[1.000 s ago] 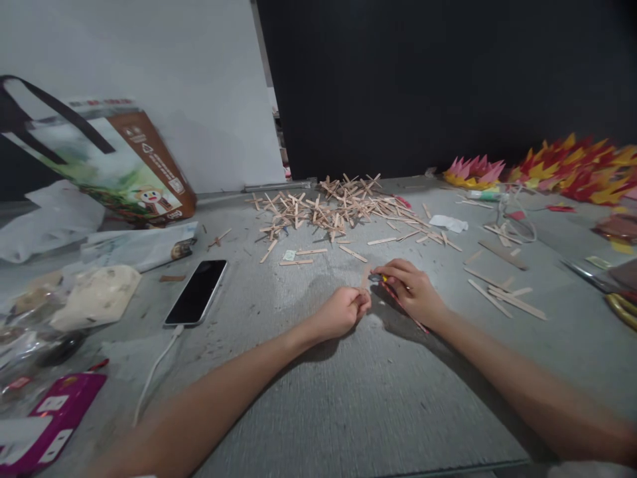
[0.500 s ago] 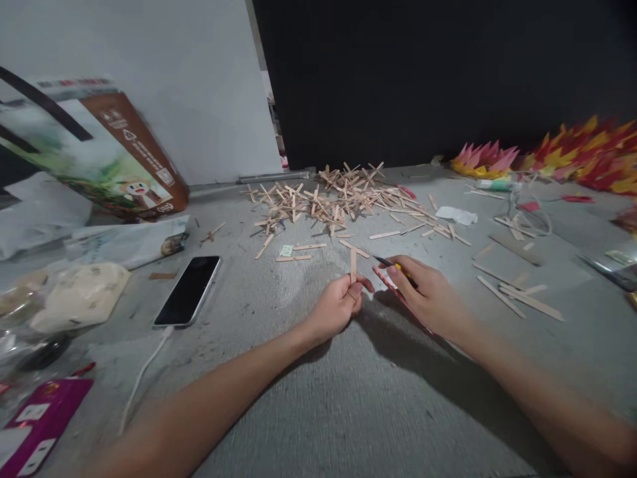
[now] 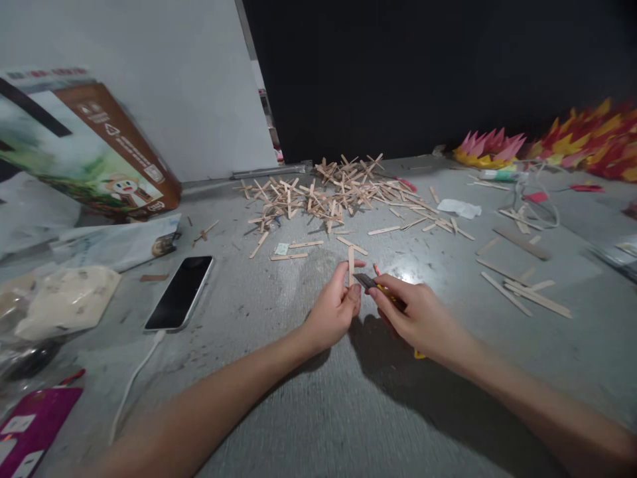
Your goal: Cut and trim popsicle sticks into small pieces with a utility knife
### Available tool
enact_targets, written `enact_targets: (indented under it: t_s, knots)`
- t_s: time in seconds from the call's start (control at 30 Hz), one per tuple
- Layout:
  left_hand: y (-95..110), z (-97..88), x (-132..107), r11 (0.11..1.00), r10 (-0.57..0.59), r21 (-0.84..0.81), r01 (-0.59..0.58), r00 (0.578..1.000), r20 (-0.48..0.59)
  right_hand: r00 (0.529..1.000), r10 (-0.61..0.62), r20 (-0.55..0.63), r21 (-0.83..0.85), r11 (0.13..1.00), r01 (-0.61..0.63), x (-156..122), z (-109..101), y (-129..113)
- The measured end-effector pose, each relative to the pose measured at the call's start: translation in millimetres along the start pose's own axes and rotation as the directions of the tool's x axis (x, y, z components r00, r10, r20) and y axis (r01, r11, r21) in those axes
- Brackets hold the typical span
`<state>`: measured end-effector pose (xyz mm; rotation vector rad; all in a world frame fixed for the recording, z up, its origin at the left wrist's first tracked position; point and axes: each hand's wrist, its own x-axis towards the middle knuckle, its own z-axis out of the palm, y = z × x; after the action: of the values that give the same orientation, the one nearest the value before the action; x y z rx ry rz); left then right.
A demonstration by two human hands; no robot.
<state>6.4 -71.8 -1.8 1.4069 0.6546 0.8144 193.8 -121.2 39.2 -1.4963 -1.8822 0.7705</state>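
My left hand (image 3: 332, 307) pinches a short wooden stick (image 3: 351, 260) upright over the grey floor. My right hand (image 3: 417, 312) is closed round a yellow utility knife (image 3: 374, 284), whose dark tip touches the stick near my left fingers. Behind both hands lies a heap of small wooden stick crosses (image 3: 318, 194), with loose sticks scattered around it.
A phone (image 3: 180, 292) on a white cable lies to the left, beside plastic bags (image 3: 64, 302) and a brown-and-green paper bag (image 3: 94, 156). Longer sticks (image 3: 522, 292) lie at the right, paper flowers (image 3: 547, 149) at the back right, a magenta box (image 3: 30, 431) bottom left.
My left hand lifted the stick off the floor and stood it upright. My right hand picked the knife up from the floor and brought its tip to the stick. The camera tilted slightly.
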Motion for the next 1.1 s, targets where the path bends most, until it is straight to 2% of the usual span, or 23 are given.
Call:
enact_targets:
  t_s: [0.2, 0.3, 0.43, 0.6, 0.7, 0.83, 1.1]
  knots:
    - [1.6, 1.4, -0.9, 0.999, 0.001, 0.032, -0.001, 1.000, -0.009, 1.000, 0.027, 0.012, 0.033, 0.999, -0.027, 1.0, 0.2, -2.4]
    - [3.8, 2.3, -2.4, 0.995, 0.012, 0.100, -0.007, 0.999, -0.050, 0.998, 0.053, 0.022, 0.063, 0.997, -0.054, 0.6, 0.9, -4.9]
    - [6.5, 2.8, -5.3, 0.966, 0.023, 0.259, 0.010, 0.992, -0.123, 0.988, 0.125, 0.089, 0.166, 0.976, -0.139, -0.8, 2.2, -7.4]
    - [5.0, 2.8, -5.0, 0.963, 0.010, 0.268, 0.015, 0.996, -0.092, 0.972, 0.176, 0.159, 0.323, 0.921, -0.220, -0.9, 3.4, -10.2]
    - [2.2, 2.2, -3.4, 0.977, 0.003, 0.215, 0.008, 0.999, -0.051, 0.956, 0.192, 0.223, 0.446, 0.852, -0.275, -0.5, 5.9, -10.8]
    - [0.3, 1.8, -2.2, 0.987, -0.009, 0.163, 0.017, 0.999, -0.050, 0.933, 0.224, 0.284, 0.586, 0.729, -0.353, -0.6, 10.9, -8.6]
    - [1.6, 0.9, -1.5, 0.979, 0.008, 0.205, 0.003, 0.999, -0.053, 0.897, 0.179, 0.404, 0.779, 0.447, -0.440, 1.2, 13.7, -6.4]
